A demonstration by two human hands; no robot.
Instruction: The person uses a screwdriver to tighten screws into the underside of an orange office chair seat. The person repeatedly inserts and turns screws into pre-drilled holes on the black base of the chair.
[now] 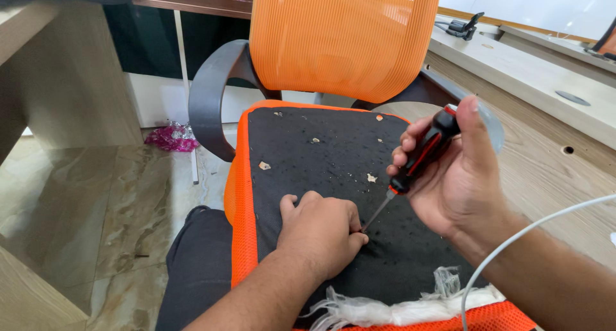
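Office chair seat (333, 151), black cloth pad with an orange mesh border, lying face up and speckled with small pale chips. Orange mesh backrest (343, 39) stands behind the seat, with a dark grey armrest (208, 93) curving down on the left side. Left hand (321, 231) rests knuckles up on the near part of the black pad, fingers curled in and pressed to the cloth; whether it pinches anything cannot be told. Right hand (459, 170) is closed in a full grip around a screwdriver (420, 154) with a red and black handle, thumb laid along the top end. The screwdriver is tilted, handle up to the right, its thin metal shaft running down and left to meet the seat just beside the left hand's fingertips. White frayed plastic wrap (398, 308) lies bunched along the near edge of the seat. A white cable (532, 231) arcs over the right forearm. A wooden desk (545, 81) runs along the right; a crumpled pink wrapper (172, 138) lies on the marbled tile floor (83, 203) to the left.
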